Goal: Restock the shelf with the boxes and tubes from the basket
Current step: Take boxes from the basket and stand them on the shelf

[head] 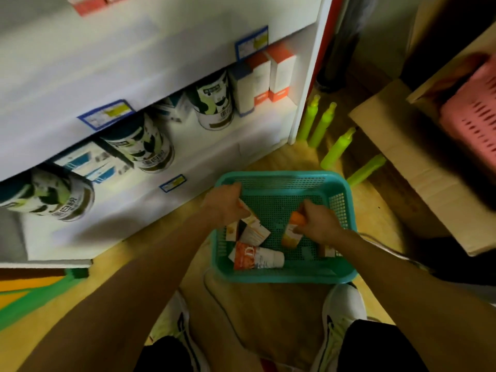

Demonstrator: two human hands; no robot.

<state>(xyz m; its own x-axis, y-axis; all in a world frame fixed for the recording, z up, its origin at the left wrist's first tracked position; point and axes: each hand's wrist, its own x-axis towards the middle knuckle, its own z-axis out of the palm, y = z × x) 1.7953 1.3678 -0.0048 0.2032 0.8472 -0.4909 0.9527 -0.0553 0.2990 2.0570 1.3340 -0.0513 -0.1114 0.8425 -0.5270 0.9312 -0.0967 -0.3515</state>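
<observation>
Boxes and tubes lie loose in a teal plastic basket (281,275) on the wooden floor, just near of the white shelf (188,146). Its walls and bottom are a fine perforated lattice with a smooth rolled rim. The left hand (225,204) reaches in at the far left corner, fingers curled around the top of a slim orange-and-white carton (248,212). The right hand (319,224) is closed on an orange-capped tube (294,232), held upright over the basket's middle. Below the left hand a white box with orange print (253,233) lies flat, and nearest the person a white tube with an orange label (257,259) lies on its side. A small item shows at the right wall under the right wrist, too hidden to name.

On the lowest shelf, round tins (147,143) with green, black and white labels stand in a row, with tall orange-and-white cartons (280,73) at the right end. Blue-framed price tags (251,42) sit on the shelf edges. Right of the shelf, lime-green bottles (319,127) stand on the floor beside a flat cardboard sheet (402,146), and a pink slotted crate (475,116) sits far right. White sneakers (341,312) show at the near edge.
</observation>
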